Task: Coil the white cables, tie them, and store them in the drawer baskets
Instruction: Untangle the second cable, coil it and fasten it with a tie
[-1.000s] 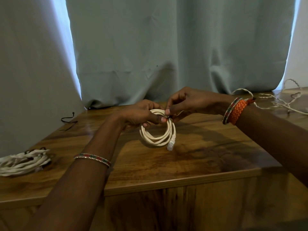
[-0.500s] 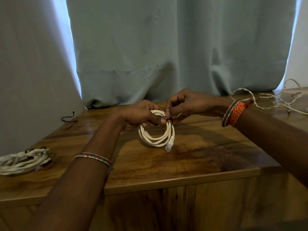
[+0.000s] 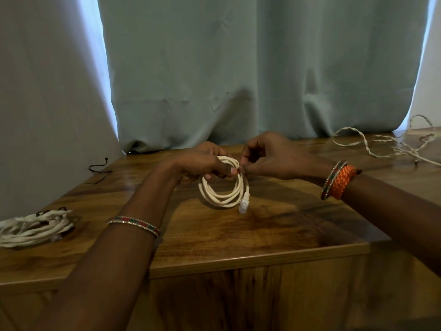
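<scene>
Little has shifted since half a second ago: mid-frame above the table [image 3: 238, 235], the left hand [image 3: 202, 163] still grips the coiled cable [image 3: 222, 187] while the right hand [image 3: 269, 155] pinches at its top, where a slipped tie could let loops spring loose.

— How many white cables are counted?
— Three: one coiled cable [image 3: 223, 187] held above the table [image 3: 238, 235], one tied bundle [image 3: 33, 226] at the left, one loose cable [image 3: 381, 144] at the far right.
— And hands, bangles?
— Two hands are seen; one bangle [image 3: 133, 223] on the left wrist, two bands [image 3: 336, 180] on the right.
— Dark ties?
— One dark tie [image 3: 99, 167] is counted, far left.
</scene>
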Action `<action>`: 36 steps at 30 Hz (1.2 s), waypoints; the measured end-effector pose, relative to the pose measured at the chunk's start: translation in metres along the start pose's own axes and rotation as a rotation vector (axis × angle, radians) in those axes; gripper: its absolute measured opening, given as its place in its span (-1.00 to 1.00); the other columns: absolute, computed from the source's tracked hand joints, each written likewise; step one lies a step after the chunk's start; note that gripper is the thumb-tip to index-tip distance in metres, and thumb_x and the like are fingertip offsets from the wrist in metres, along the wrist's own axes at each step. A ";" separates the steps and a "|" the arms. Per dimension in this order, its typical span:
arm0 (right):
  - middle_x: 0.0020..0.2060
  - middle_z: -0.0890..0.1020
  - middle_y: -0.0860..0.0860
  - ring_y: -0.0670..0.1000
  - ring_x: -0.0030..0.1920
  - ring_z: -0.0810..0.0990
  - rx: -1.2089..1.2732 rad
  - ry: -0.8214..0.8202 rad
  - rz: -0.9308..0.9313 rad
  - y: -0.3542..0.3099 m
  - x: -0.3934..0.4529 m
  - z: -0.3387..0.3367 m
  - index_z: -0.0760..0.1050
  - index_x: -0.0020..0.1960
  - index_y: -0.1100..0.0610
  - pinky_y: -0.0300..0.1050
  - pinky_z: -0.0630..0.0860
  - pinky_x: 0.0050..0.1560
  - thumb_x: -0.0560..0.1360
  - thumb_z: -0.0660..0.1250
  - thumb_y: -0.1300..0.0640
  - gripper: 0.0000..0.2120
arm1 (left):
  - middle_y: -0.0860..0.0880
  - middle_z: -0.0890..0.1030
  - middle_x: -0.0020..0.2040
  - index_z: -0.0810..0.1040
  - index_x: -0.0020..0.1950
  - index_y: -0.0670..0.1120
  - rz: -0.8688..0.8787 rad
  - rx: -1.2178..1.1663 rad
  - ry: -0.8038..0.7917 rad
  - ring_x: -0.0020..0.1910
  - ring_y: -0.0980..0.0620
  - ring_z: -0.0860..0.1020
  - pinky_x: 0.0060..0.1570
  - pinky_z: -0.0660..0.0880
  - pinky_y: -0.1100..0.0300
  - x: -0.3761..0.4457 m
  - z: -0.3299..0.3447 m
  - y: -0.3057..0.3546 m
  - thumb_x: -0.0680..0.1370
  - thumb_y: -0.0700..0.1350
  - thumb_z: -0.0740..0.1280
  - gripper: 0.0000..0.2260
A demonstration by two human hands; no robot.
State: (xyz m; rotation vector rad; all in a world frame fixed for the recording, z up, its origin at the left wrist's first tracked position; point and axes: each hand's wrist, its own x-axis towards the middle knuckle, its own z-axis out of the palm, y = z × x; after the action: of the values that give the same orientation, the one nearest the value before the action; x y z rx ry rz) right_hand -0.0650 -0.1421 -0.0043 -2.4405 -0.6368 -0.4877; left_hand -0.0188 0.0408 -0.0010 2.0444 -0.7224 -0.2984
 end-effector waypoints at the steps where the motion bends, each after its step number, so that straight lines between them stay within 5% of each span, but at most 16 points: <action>1: -0.24 0.67 -0.03 -0.10 -0.20 0.65 -0.028 0.033 -0.030 0.000 -0.001 0.001 0.61 -0.15 0.10 -0.10 0.63 -0.10 0.42 0.43 0.14 -0.97 | -0.05 0.52 -0.41 0.60 -0.05 -0.26 0.003 0.005 0.008 -0.55 0.15 0.31 -0.66 0.21 0.41 0.000 0.000 0.000 0.48 -0.34 0.34 -0.91; 8: -0.15 0.67 -0.03 -0.15 -0.14 0.62 -0.116 0.118 -0.193 -0.009 -0.007 0.001 0.60 0.00 0.12 -0.33 0.57 -0.12 0.48 0.35 0.20 -0.89 | -0.12 0.48 -0.33 0.62 -0.12 -0.18 0.004 0.031 0.023 -0.39 0.03 0.28 -0.65 0.22 0.40 0.002 -0.002 -0.001 0.46 -0.30 0.37 -0.94; 14: -0.19 0.70 0.01 -0.04 -0.17 0.65 -0.153 0.010 -0.055 -0.016 -0.002 -0.009 0.66 -0.04 0.08 0.00 0.60 -0.05 0.48 0.36 0.17 -0.88 | 0.01 0.52 -0.46 0.62 -0.15 -0.15 -0.007 0.052 0.038 -0.41 0.06 0.32 -0.63 0.24 0.39 0.002 -0.001 -0.002 0.45 -0.31 0.38 -0.92; 17: -0.19 0.71 0.07 0.05 -0.12 0.67 -0.006 -0.064 0.067 -0.017 0.002 -0.014 0.67 -0.07 0.18 0.01 0.61 0.01 0.45 0.40 0.17 -0.88 | -0.06 0.51 -0.41 0.62 -0.11 -0.19 -0.007 0.041 0.039 -0.41 0.03 0.30 -0.64 0.24 0.39 0.002 -0.001 -0.001 0.45 -0.31 0.38 -0.93; 21: -0.15 0.70 0.10 -0.05 -0.13 0.67 0.372 -0.178 0.273 -0.015 0.004 -0.019 0.62 -0.07 0.29 -0.31 0.60 -0.14 0.42 0.40 0.29 -0.89 | -0.11 0.49 -0.35 0.60 -0.05 -0.23 0.008 0.060 0.046 -0.45 0.08 0.33 -0.64 0.24 0.39 0.001 0.001 0.001 0.45 -0.31 0.38 -0.91; 26: -0.07 0.67 0.22 0.03 -0.10 0.67 0.643 -0.259 0.394 -0.010 0.007 -0.022 0.57 -0.04 0.39 -0.26 0.62 -0.13 0.45 0.34 0.30 -0.84 | -0.08 0.52 -0.31 0.59 0.03 -0.28 0.016 0.069 0.034 -0.39 0.08 0.36 -0.63 0.24 0.40 0.000 0.003 0.002 0.46 -0.32 0.37 -0.84; 36: -0.24 0.69 0.01 -0.14 -0.23 0.67 0.254 -0.196 0.297 -0.019 0.006 -0.018 0.63 -0.09 0.24 -0.37 0.54 -0.27 0.35 0.48 0.22 -0.84 | -0.13 0.48 -0.32 0.61 -0.04 -0.20 0.016 0.099 0.024 -0.45 0.08 0.31 -0.63 0.23 0.40 0.000 0.003 0.003 0.46 -0.31 0.37 -0.90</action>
State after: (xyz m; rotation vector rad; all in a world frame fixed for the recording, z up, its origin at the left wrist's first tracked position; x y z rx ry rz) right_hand -0.0736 -0.1367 0.0207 -2.3001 -0.3762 -0.0444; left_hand -0.0219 0.0371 -0.0001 2.1310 -0.7522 -0.2327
